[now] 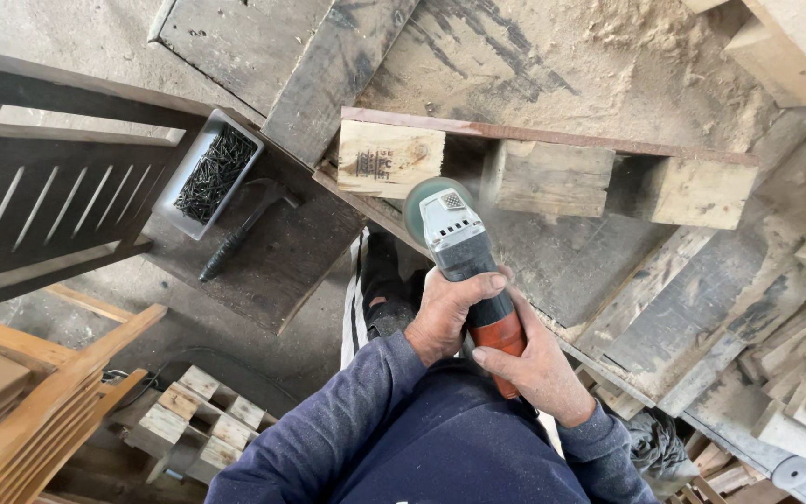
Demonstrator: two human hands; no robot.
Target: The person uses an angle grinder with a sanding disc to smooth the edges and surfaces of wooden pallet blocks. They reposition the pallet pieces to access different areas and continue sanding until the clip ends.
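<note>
1. the left hand is wrapping its fingers closed around the grey body of an angle grinder.
2. the right hand is gripping the grinder's orange rear handle, fingers curled shut on it.
3. the grinder's disc is lying against the edge of a wooden pallet, just beside its left block.
4. sawdust is lying on the boards above the pallet.
5. a tray of dark screws is sitting to the left, with a hammer lying just beside it on a dark board.
</note>
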